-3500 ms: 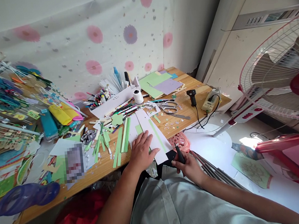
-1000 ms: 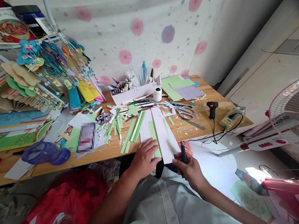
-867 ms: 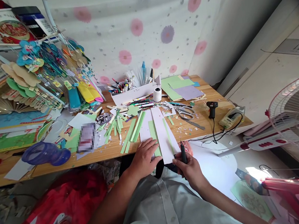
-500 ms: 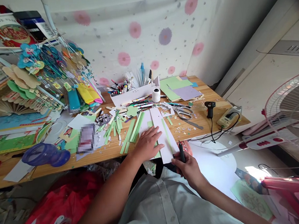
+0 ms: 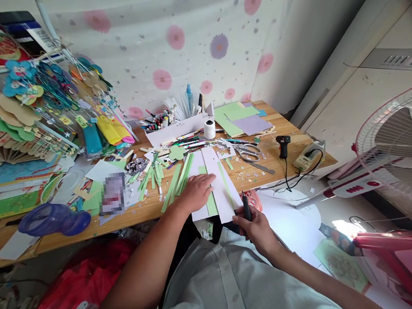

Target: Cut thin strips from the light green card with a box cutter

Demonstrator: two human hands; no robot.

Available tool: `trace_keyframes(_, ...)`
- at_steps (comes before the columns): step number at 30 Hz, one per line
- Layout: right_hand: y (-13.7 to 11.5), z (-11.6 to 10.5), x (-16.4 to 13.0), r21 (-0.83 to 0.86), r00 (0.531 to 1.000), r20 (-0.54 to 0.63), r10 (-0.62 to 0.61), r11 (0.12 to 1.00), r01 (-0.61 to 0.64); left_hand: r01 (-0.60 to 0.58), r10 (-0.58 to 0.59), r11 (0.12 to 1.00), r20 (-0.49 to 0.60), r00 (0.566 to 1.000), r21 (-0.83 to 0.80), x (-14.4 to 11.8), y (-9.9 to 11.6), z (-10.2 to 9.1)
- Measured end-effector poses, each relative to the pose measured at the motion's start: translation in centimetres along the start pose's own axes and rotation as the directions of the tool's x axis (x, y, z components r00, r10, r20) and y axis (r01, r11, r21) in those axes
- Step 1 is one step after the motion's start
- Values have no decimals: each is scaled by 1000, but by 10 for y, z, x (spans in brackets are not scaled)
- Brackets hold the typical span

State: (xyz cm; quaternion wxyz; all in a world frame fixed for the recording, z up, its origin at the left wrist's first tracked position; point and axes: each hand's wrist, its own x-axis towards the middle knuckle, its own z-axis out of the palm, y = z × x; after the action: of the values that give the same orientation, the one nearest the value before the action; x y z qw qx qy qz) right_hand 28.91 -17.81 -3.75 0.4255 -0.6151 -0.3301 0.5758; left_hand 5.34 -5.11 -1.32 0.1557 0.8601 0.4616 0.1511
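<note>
My left hand (image 5: 197,192) lies with fingers stretched over the papers, its fingertips at the left edge of a long white strip (image 5: 221,191). Beneath it are a white sheet (image 5: 199,214) and a light green piece of paper (image 5: 211,206). A narrow green strip (image 5: 226,184) shows along the right side of the white strip. My right hand (image 5: 254,225) is closed round a slim black pen-shaped tool (image 5: 246,207), its thin tip pointing up and away from me. The right thumb is close to the near right corner of the white strip.
Cut green strips (image 5: 184,175) lie to the left. Scissors (image 5: 251,151), a metal blade (image 5: 261,168), a white thread spool (image 5: 209,129) and a black glue gun (image 5: 283,146) are on the desk. A blue translucent vessel (image 5: 55,219) lies at left; a fan (image 5: 399,133) stands at right.
My left hand has drawn back leftward, its thumb now off the white strip, baring more green paper. My right hand still holds the tool beside the strip. The view has shifted slightly.
</note>
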Motion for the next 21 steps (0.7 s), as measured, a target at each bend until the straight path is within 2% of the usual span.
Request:
trace_keyframes(4, -1, -2, 0, -19, 1000, 12, 2, 1000, -2, 22, -21, 999, 40, 999, -29, 17, -13, -12)
trace_keyframes(9, 1, -4, -1, -25, 1000, 10, -4, 1000, 4, -20, 28, 992, 67, 997, -127, 30, -27, -20)
trace_keyframes(21, 2, -5, -1, -2, 1000, 30, -3, 1000, 3, -114, 113, 990, -10, 994, -85, 13, -24, 0)
